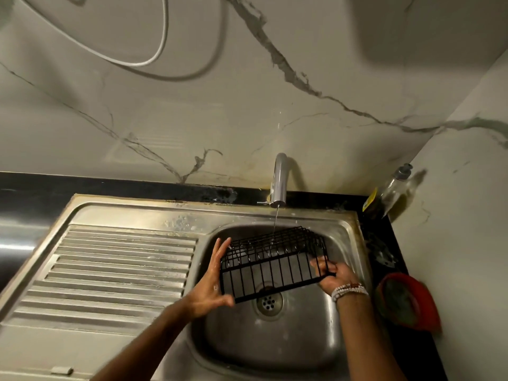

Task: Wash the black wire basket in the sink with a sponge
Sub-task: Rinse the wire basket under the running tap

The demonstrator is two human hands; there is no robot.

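Observation:
I hold the black wire basket (270, 264) above the steel sink bowl (277, 342), tipped so its open side faces away. A thin stream of water from the tap (279, 182) lands on its far top edge. My left hand (213, 284) grips the basket's left end, thumb under the lower corner and fingers spread up its side. My right hand (334, 276), with bead bracelets on the wrist, clasps the right end, fingers hooked through the wires. No sponge is in either hand. The drain (268, 301) shows below the basket.
A ribbed steel draining board (110, 273) lies left of the bowl. A red dish (406, 301) holding something dark green sits on the black counter at right. A clear soap bottle (393, 188) stands in the back right corner by the marble wall.

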